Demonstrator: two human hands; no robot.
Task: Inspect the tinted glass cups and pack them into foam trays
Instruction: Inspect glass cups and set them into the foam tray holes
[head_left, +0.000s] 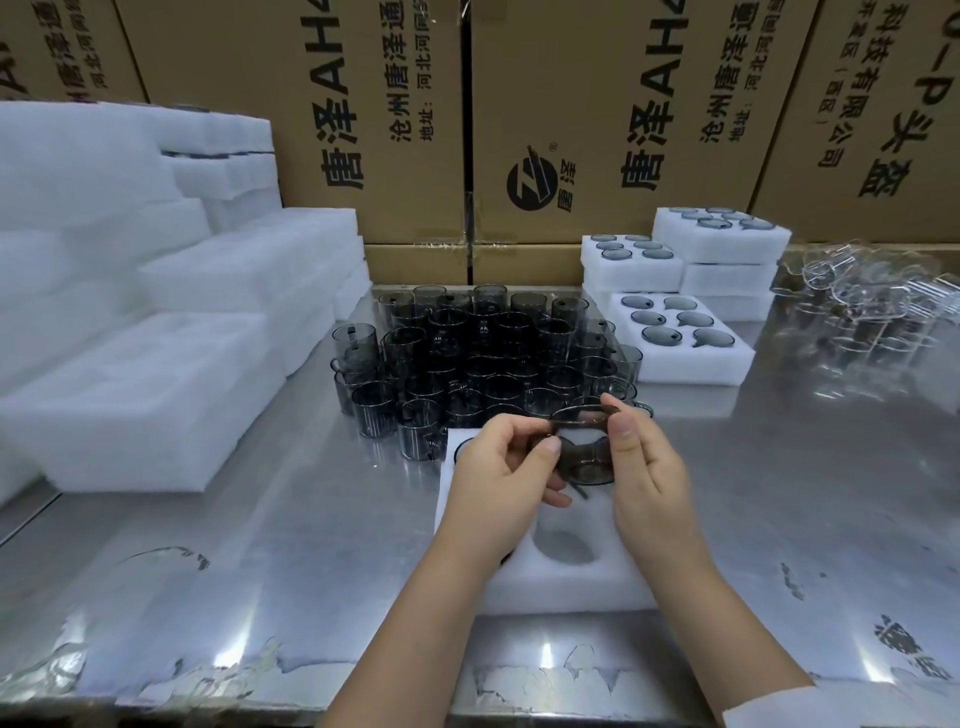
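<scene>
A tinted glass cup is held in the air between both hands, above a white foam tray lying on the metal table. My left hand pinches the cup's left rim and side with thumb and fingers. My right hand grips its right side, thumb on the rim. The tray shows one empty round pocket near its middle; the pockets further back are partly hidden by my hands. A dense cluster of several tinted cups stands just behind the tray.
Filled foam trays are stacked at the back right, with clear glassware beyond them. Stacks of white foam fill the left side. Cardboard boxes wall off the back. The steel table has peeling film near the front edge.
</scene>
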